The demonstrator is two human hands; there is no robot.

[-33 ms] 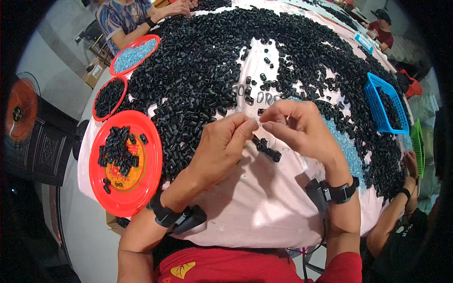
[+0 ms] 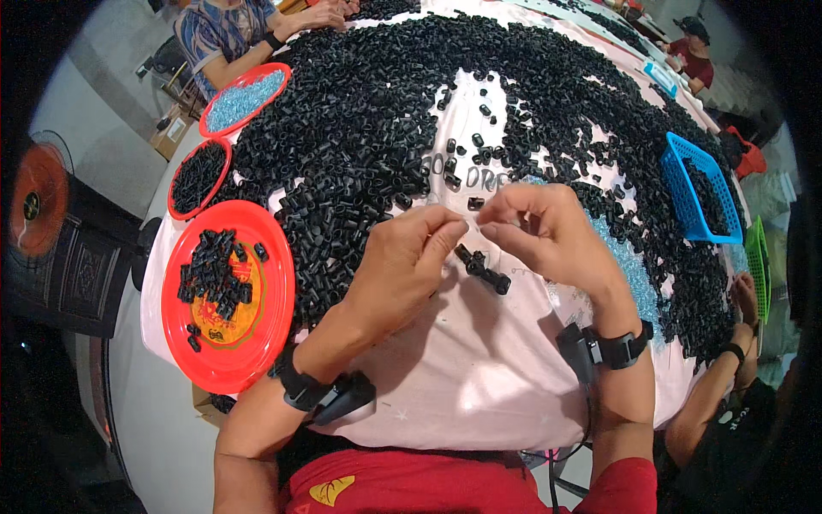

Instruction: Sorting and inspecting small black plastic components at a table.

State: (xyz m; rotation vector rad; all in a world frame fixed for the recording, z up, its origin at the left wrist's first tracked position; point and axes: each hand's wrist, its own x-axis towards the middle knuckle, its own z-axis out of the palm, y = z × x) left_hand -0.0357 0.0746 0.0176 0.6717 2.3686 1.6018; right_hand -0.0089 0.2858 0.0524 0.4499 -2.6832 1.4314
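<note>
My left hand (image 2: 411,257) is closed in a pinch, thumb against forefinger, above the pink cloth. Close by its fingertips, my right hand (image 2: 548,231) has thumb and fingers drawn together with the other fingers curled. Anything pinched in either hand is too small or too hidden to make out. Just below the fingertips, several small black plastic pieces (image 2: 486,272) lie in a short row on the cloth. A large heap of black plastic pieces (image 2: 360,128) spreads beyond both hands. Beside my right wrist lies a pile of small clear bluish pieces (image 2: 629,270).
On the left stand a red plate (image 2: 278,334) bearing black pieces, a red bowl of thin black parts (image 2: 201,176) and a red tray of clear bluish pieces (image 2: 248,98). A blue basket (image 2: 715,236) stands right. Another person's hand (image 2: 745,300) is near the green basket (image 2: 760,265).
My right hand has shifted slightly to the right, so the gap between the two hands' fingertips is a little wider. The rest looks the same.
</note>
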